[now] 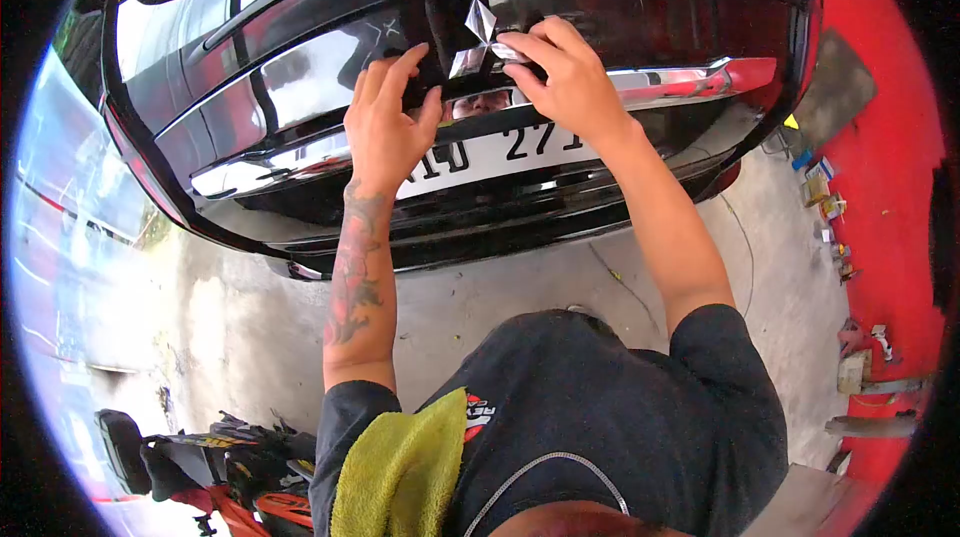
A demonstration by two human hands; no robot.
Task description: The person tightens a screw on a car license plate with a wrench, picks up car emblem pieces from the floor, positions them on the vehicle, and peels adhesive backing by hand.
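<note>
A chrome three-diamond car emblem [481, 21] is on the black tailgate [640, 22], above the chrome trim strip. My right hand [575, 77] is at the emblem's lower right diamond, with the thumb and index fingertips pinched about it and partly covering it. To the left of the emblem is my left hand [390, 122], its fingers curved and apart with nothing between them. Its fingertips are close to the glossy panel; whether they touch it I cannot tell. Below both hands is the white licence plate [480, 159], partly covered by my wrists.
A yellow-green towel [400, 472] hangs over my shoulder. At lower left stands a motorcycle [240, 467]. Several small items and boxes [825, 202] lie along the red wall [890, 237] on the right. A thin cord [625, 282] lies on the concrete floor [480, 307].
</note>
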